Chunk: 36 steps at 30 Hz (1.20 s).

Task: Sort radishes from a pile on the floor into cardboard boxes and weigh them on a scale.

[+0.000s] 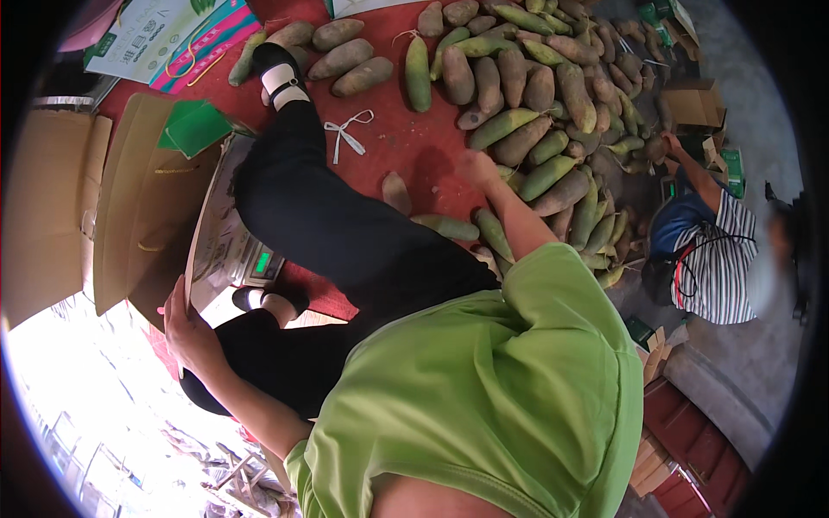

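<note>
My left hand point(188, 338) grips the edge of a flap on an open cardboard box point(129, 207), its fingers along the board. A scale point(261, 262) with a lit green display stands right beside the box, partly hidden by it. Out over the red mat point(380, 121), my right hand point(477, 170) is smeared by motion, so its fingers cannot be read. It is nearest to a big heap of long radishes, some green point(503, 128), others coated in brown soil point(522, 141). A single brown radish point(395, 192) lies apart on the mat, left of that hand.
A white ribbon point(348, 136) lies by my outstretched leg point(345, 216). Printed gift boxes point(164, 43) stand at the far left. Beyond the heap, a person in a striped top point(717, 259) reaches toward the radishes, near more cartons point(695, 104).
</note>
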{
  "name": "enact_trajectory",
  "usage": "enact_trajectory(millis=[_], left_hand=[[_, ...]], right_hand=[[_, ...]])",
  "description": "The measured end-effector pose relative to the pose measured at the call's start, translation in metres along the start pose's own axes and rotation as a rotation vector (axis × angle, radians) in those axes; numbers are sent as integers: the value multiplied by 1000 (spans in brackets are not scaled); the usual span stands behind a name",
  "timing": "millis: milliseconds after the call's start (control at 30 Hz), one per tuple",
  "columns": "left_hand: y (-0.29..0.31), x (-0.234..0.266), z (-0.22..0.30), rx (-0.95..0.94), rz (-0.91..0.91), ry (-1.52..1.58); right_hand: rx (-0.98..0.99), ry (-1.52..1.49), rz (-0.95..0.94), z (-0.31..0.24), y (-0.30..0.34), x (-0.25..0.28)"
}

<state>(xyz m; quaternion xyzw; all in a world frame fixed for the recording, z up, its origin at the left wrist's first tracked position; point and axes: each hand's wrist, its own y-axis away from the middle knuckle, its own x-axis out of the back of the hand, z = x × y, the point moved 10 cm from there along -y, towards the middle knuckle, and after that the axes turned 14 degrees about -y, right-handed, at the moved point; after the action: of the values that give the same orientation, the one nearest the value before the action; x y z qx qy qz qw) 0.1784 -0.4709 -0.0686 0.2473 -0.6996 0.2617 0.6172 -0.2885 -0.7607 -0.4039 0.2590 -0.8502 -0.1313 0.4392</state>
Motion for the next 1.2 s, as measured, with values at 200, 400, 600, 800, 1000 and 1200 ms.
enact_trajectory(millis=[200,400,600,800,1000,1200], left_hand=[[1,6,2,8,11,-90],[3,4,-5,-32,105,-84],[1,5,1,-35,99,-120],[2,5,1,-34,121,-124],[1,6,-1,37,46,-29],[2,6,1,-16,62,-19]], right_hand=[[-178,-86,-217,68,59,-84],[-76,129,-485,6,79,-128],[16,286,-609,-16,74,-151],[31,342,-540,-25,77,-152],[-44,163,-479,-9,76,-131],[-61,13,-248,-17,72,-80]])
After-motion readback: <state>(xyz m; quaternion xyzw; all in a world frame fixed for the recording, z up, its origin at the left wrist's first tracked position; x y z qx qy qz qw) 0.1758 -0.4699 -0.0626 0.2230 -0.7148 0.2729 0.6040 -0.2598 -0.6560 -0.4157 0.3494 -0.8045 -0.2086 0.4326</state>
